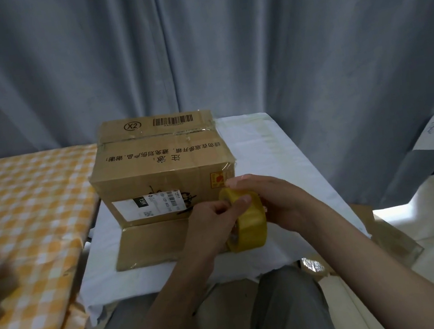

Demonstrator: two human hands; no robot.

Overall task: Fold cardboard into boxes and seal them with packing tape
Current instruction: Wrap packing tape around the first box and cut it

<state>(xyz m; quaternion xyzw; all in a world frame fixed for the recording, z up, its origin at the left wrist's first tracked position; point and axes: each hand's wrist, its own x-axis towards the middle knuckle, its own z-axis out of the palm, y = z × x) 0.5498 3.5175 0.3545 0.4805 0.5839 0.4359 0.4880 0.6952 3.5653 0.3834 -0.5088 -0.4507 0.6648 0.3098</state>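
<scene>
The cardboard box (162,170) stands on the white-covered bench (260,139), its top seam already taped and one flap (151,244) lying flat toward the person. Just in front of the box's right corner, the right hand (270,201) grips the roll of yellowish packing tape (248,219), fingers curled over its rim. The left hand (210,220) pinches at the roll's face, apparently picking for the loose end of the tape.

To do this step well, I judge the roll should be held steady while a fingernail lifts the edge squarely, so the tape peels across its full width instead of splitting into a strip. Once a short tab is free, it should be kept off the fingers and the box until the open flap is folded up and held closed.

An orange checked cloth (26,213) covers the surface to the left.
</scene>
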